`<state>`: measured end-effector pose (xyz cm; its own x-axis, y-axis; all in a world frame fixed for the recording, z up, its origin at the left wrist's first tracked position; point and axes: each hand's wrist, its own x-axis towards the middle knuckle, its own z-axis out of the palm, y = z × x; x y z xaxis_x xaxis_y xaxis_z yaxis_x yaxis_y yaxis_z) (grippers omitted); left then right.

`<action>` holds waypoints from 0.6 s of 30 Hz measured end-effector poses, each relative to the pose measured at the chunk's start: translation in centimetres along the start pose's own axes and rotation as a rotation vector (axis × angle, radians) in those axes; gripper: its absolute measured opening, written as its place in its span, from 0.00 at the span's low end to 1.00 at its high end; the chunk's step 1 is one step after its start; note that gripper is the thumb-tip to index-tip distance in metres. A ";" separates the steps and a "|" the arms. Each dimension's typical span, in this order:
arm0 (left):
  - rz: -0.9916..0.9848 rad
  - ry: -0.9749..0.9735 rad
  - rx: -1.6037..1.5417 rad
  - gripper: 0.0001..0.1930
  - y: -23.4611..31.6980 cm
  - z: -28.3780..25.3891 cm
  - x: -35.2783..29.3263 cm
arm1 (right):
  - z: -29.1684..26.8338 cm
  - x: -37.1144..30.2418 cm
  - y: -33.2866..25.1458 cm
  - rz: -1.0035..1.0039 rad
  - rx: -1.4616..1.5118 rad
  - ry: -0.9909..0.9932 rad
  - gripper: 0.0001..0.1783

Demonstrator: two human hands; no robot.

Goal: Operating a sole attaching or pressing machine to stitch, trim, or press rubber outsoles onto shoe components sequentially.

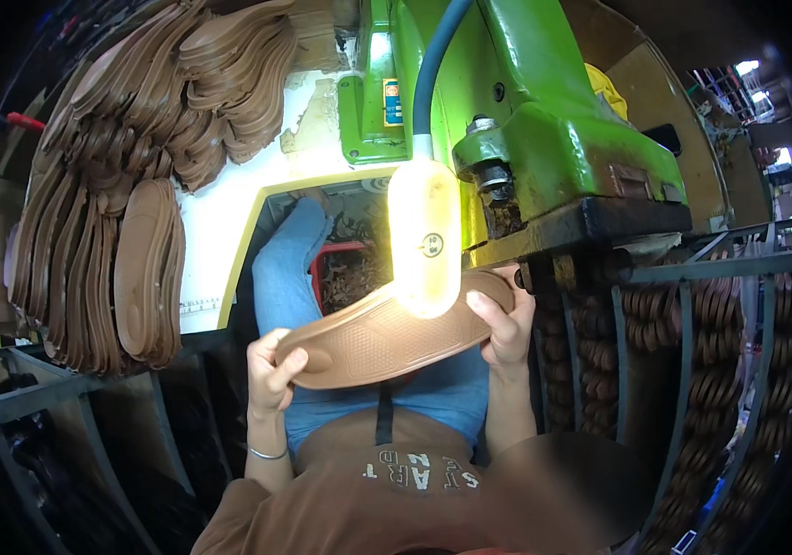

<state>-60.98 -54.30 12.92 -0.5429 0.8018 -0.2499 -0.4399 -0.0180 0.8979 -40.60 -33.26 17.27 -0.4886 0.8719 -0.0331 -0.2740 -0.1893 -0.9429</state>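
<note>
A brown shoe sole (pixel 382 340) with a textured face is held up between my two hands, over my lap. My left hand (pixel 272 372) grips its left end, thumb on the face and fingers behind. My right hand (pixel 507 326) grips the other end the same way, close to the dark metal head of a green machine (pixel 562 120). A glowing lamp (pixel 423 231) on a blue flexible neck hangs in front of the sole and hides part of its upper edge.
Stacks of brown soles (pixel 91 231) cover the white, yellow-edged table (pixel 206 250) at left. Beneath its cutout lies a red container (pixel 316 277) with brown scraps. Metal racks (pixel 682 370) stand at both sides, the right one loaded with soles. Cardboard (pixel 664 102) is behind the machine.
</note>
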 end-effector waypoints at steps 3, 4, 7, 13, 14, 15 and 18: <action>-0.117 -0.161 0.093 0.12 -1.2 -0.9 -1.4 | 1.8 1.3 -0.6 -0.012 -0.038 -0.011 0.16; -0.137 -0.214 0.137 0.13 -1.5 -0.5 -1.5 | 2.2 1.6 -0.4 -0.023 -0.093 -0.064 0.16; -0.031 -0.438 0.301 0.19 0.3 4.4 1.2 | 1.9 1.7 -0.4 0.009 -0.100 -0.067 0.15; 0.197 -0.341 0.313 0.13 -0.1 11.6 6.3 | 1.8 -2.7 1.7 -0.007 -0.230 0.106 0.16; 0.261 -0.254 0.360 0.11 0.0 12.1 5.7 | 1.3 -4.8 2.0 0.093 -0.245 0.061 0.17; 0.320 -0.175 0.403 0.09 -0.4 12.4 5.4 | -0.1 -7.2 3.6 0.195 -0.326 -0.068 0.19; 0.239 -0.048 0.228 0.09 -2.2 12.2 4.1 | -2.7 -13.3 6.2 0.450 -0.377 -0.260 0.23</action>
<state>-53.55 -43.69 14.36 -0.5745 0.8185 -0.0096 -0.1296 -0.0794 0.9884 -33.56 -44.76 10.97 -0.6860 0.5968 -0.4162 0.2921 -0.2981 -0.9088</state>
